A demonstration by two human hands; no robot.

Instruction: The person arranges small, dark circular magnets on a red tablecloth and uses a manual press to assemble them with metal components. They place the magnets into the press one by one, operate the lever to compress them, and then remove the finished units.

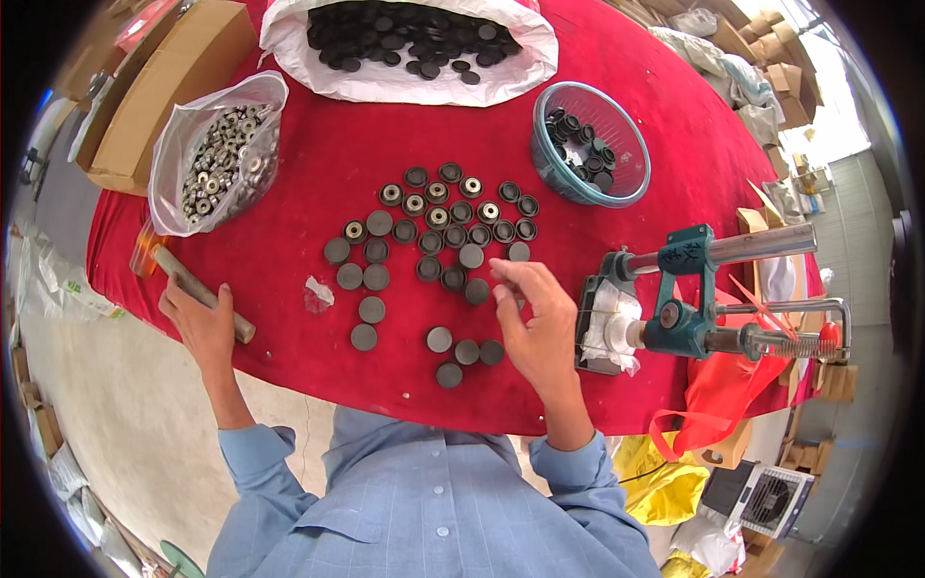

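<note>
My left hand (204,323) is closed around a grey stick (183,275) at the left edge of the red table. Above the table, right of the middle, my right hand (541,332) has its thumb and forefinger apart, with nothing seen between them. Just left of its thumb lies a black round cap (477,291); another cap (518,251) sits beyond the fingers. Several caps lie hollow side up in the middle, and some hold a silver ring-shaped metal part (436,218). Nearer me, a loose group of caps (466,352) shows flat faces.
A hand press (665,313) stands at the right. A blue clear basin (549,173) holds black caps, as does a white sack (279,43) at the back. Metal parts fill a plastic bag (169,144) beside a cardboard box (178,87). A plastic scrap (318,294) lies left of the caps.
</note>
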